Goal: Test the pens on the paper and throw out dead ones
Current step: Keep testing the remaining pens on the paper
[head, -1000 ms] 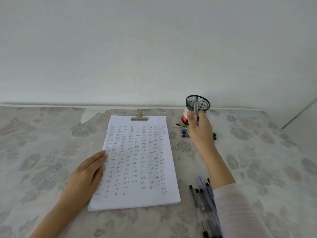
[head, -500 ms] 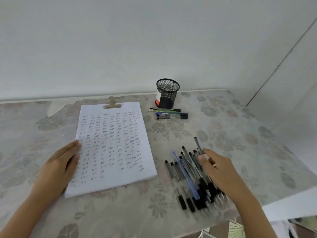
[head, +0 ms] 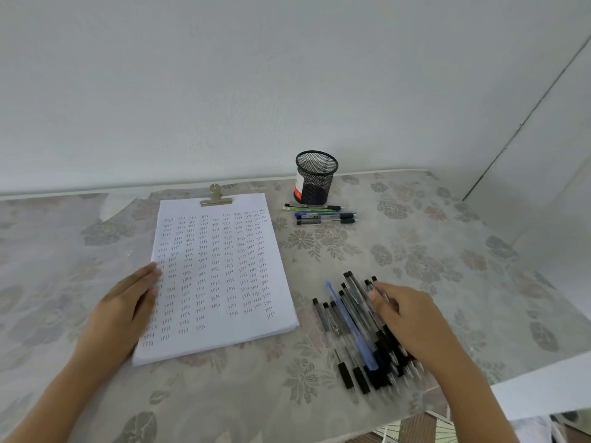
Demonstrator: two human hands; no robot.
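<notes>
right hand (head: 412, 318): on the loose pen pile (head: 355, 327), fingers among the barrels, presumably choosing one; grasp cannot be told. left hand (head: 124, 308): flat, fingers straight, pinning the paper (head: 220, 276) for writing. separate pens (head: 319, 214) lie by the mesh cup (head: 315, 177), probably sorted.

Near ends of pen pile (head: 349, 324) blurred, partly hidden under right hand (head: 412, 318), marks on paper (head: 220, 266) too small to read

A single wide-angle camera on the person's head looked forward and down over the flower-patterned grey table (head: 415, 238), close in, so the left hand (head: 124, 311) and right hand (head: 412, 318) showed near the bottom and the plain white wall (head: 287, 75) filled the upper half.
</notes>
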